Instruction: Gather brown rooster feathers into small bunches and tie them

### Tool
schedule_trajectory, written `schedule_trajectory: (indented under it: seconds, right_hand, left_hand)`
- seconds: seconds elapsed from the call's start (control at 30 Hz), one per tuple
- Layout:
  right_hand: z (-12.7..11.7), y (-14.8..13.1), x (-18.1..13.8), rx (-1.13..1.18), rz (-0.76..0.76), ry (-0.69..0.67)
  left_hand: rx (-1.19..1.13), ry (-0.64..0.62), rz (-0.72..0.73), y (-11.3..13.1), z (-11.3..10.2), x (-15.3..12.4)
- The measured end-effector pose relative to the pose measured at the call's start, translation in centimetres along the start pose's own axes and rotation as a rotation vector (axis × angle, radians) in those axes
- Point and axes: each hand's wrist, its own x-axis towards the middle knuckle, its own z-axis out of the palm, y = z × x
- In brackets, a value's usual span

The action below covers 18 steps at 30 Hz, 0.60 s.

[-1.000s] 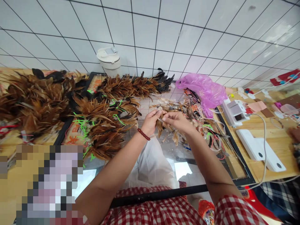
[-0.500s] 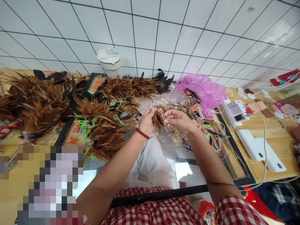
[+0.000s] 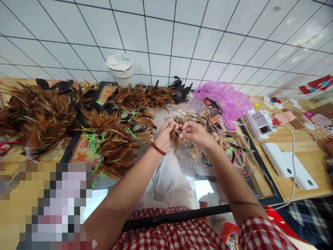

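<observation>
My left hand [image 3: 165, 134], with a red bead bracelet at the wrist, is closed on a small bunch of brown feathers [image 3: 174, 139] that hangs down from its fingers. My right hand [image 3: 195, 133] pinches the top of the same bunch, fingertips meeting those of the left. Both hands hover above a glass tabletop [image 3: 182, 173]. Just behind them lies a loose heap of feathers and coloured strings [image 3: 223, 139]. To the left lie bound brown feather bundles [image 3: 114, 139] tied with green string.
A white lidded cup [image 3: 120, 69] stands by the tiled wall. A pink plastic bag [image 3: 226, 99] and black glasses [image 3: 212, 106] lie at the right. White devices with a cable [image 3: 286, 163] rest on a wooden board. A blurred patch covers the lower left.
My hands stayed close together over the glass, working the feather bunch; the bunch shifted slightly between my fingers and now hangs more narrowly from my left hand.
</observation>
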Motion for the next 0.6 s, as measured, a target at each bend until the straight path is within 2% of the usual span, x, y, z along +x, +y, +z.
schedule_trajectory:
  seconds: [0.07,0.1,0.27,0.43,0.6]
  right_hand:
    - [-0.8,-0.5,-0.5,-0.104,0.032,-0.113]
    - [-1.2,-0.7,-0.6,-0.147,0.020,-0.125]
    - [-1.5,-1.4,-0.6,-0.154,-0.221,0.185]
    - [-0.5,-0.9,-0.1,-0.080,-0.243,0.127]
    - [-0.6,-1.3,-0.6,-0.178,-0.299,0.097]
  left_hand:
    - [-0.037,-0.047,0.012,-0.1,-0.2,0.1]
    - [-0.050,-0.073,0.012,-0.1,-0.3,0.1]
    - [0.010,-0.169,-0.002,-0.7,-0.3,-0.1]
    - [0.085,-0.182,-0.018,-1.0,0.1,-0.5]
    - [0.132,-0.158,-0.048,-0.9,0.1,-0.5]
